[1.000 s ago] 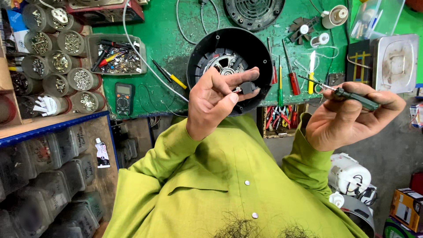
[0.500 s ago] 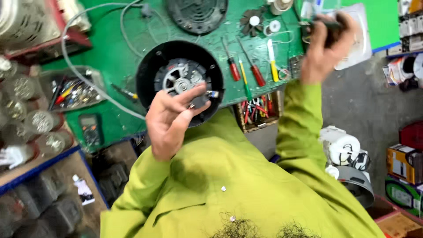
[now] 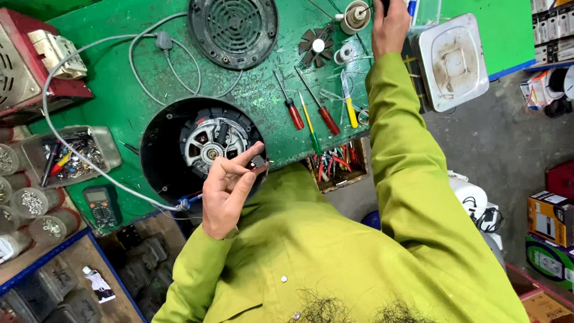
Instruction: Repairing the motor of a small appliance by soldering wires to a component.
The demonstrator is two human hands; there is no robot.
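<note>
Left hand (image 3: 226, 194) raised palm-up just in front of the round black housing (image 3: 164, 155), thumb and fingertips pinched on a small dark part (image 3: 258, 162) held at the housing's near right rim. Inside the housing, an exposed motor (image 3: 209, 140) with a silvery frame, seated on the green bench (image 3: 125, 101). Right hand (image 3: 388, 27) stretched well beyond the housing to the far right of the bench, closed around a dark tool of which only the end shows past the fingers, next to a small white cup-shaped piece (image 3: 354, 15). Right of the housing, three screwdrivers side by side: red-handled (image 3: 294, 112), green-handled (image 3: 313, 139) and another red-handled (image 3: 327, 118), with a yellow-handled tool (image 3: 350, 110) just past them. Beyond the housing, a round black grille (image 3: 234, 25) and a small black fan (image 3: 317, 45). Grey cable (image 3: 89, 161) looping from a plug beyond the housing around its left side to its near edge. Left of the housing, a clear tray (image 3: 69, 154) of small parts, and a multimeter (image 3: 103, 206) nearer the body.
</note>
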